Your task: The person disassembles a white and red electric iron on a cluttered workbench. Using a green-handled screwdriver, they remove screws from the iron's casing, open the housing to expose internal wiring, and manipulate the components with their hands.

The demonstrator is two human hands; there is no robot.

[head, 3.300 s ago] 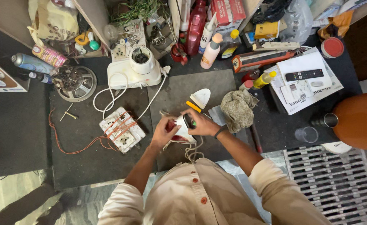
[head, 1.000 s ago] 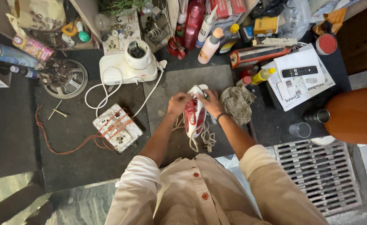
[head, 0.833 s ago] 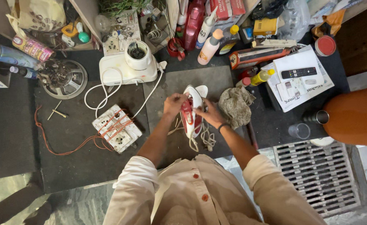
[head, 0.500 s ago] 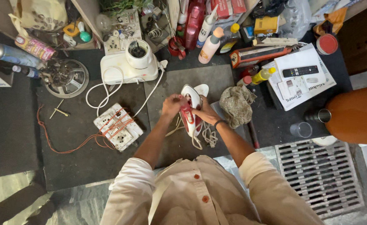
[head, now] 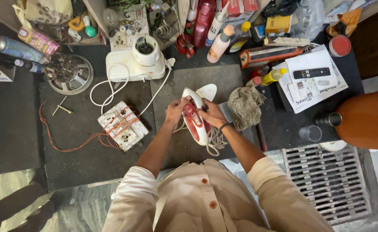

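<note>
- The dark bench (head: 81,159) carries everything; its clutter sits where it did in the earlier frames, though the view has shifted slightly.
- An orange rounded vessel (head: 367,120) stands at the right edge, beside a metal floor grate (head: 326,180).
- The white mixer base (head: 133,64) with its jar sits at the back, its cord trailing toward the middle.
- The white socket board (head: 122,125), wrapped in red wire, lies left of the hands, well apart from them.
- The red-and-white clothes iron (head: 195,118) lies on the grey mat at the bench's middle, nose pointing away; three seconds ago only a small part was in hand there, and a white cover lay beside it.
- A crumpled grey rag (head: 244,107) lies just right of the iron.
- The left hand (head: 175,112) closes its grip on the iron's left side.
- The right hand (head: 210,115) holds the iron's right side, fingers curled on the body, as half a second ago.
</note>
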